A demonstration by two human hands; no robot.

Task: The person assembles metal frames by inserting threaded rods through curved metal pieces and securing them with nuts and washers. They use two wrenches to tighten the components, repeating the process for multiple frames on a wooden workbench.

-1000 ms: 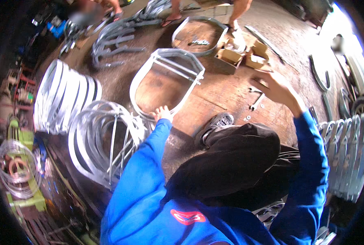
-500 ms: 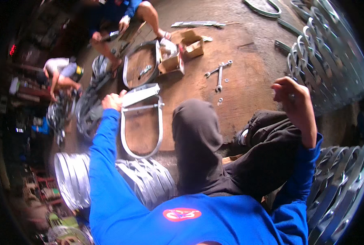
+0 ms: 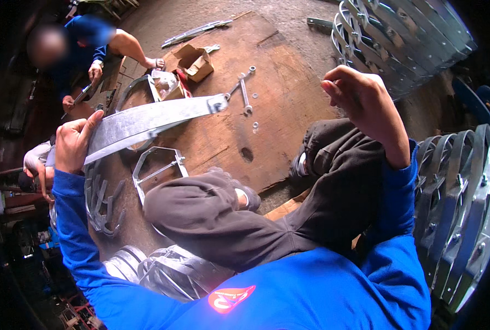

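Observation:
My left hand [image 3: 75, 142] is wrapped round one end of a curved galvanized metal band [image 3: 151, 118], its thumb along the edge. The band is raised off the floor, and its holed end points toward the middle. Held up at the right, my right hand [image 3: 360, 102] has its fingers curled and pinched together. Whatever may be in them is hidden. Below the band, a U-shaped metal clamp [image 3: 140, 190] with a bolt across it rests beside my left knee, partly covered by it.
A wooden board [image 3: 283, 82] bears two wrenches [image 3: 245, 93], washers [image 3: 255, 126] and an open cardboard box [image 3: 194, 63]. Stacked metal bands [image 3: 404, 44] stand far right, with more clamps [image 3: 459, 214] at my right side and silvery bands [image 3: 173, 269] near left. A co-worker [image 3: 85, 49] crouches far left.
The band has come up off the floor in my left hand, nearer to me. My left knee has dropped outward to the left. The view has turned, and my right hand stays raised with curled fingers.

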